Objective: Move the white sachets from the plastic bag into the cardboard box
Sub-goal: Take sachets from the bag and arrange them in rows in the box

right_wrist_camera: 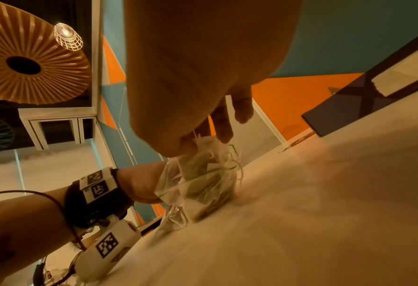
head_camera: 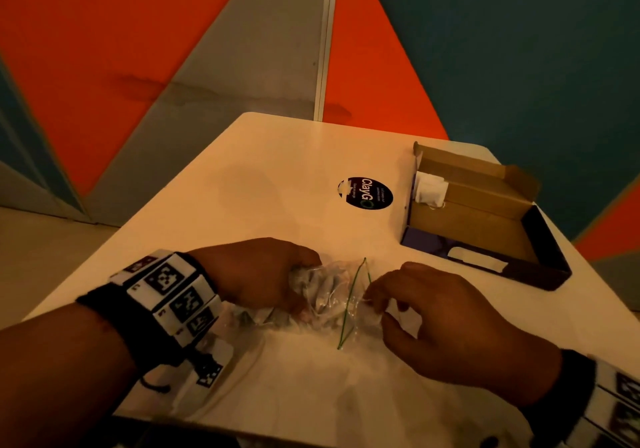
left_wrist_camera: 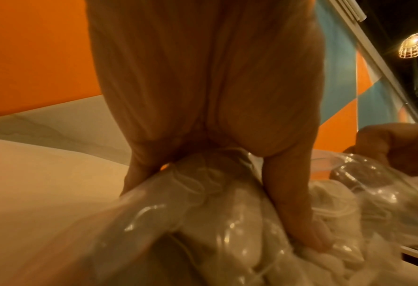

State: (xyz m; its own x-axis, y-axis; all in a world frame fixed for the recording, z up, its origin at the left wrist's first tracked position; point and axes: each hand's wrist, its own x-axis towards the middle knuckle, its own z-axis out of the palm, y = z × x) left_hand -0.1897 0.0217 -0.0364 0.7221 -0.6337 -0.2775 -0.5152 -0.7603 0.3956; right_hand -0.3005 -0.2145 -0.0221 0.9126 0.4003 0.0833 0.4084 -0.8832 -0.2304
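Note:
A clear plastic bag point(head_camera: 329, 295) with a green zip line lies on the white table point(head_camera: 277, 177) near its front edge, stuffed with white sachets point(left_wrist_camera: 227, 222). My left hand point(head_camera: 256, 274) grips the closed end of the bag point(left_wrist_camera: 203, 203), fingers curled over it. My right hand point(head_camera: 426, 312) pinches a white sachet point(right_wrist_camera: 204, 147) at the bag's point(right_wrist_camera: 203, 183) open mouth. The open cardboard box point(head_camera: 485, 215) sits at the table's right, with one white sachet point(head_camera: 430, 189) inside at its far left end.
A round black sticker point(head_camera: 365, 193) lies on the table left of the box. The box's dark lid wall point(right_wrist_camera: 349, 108) stands to the right of my right hand. Orange, grey and teal wall panels rise behind the table.

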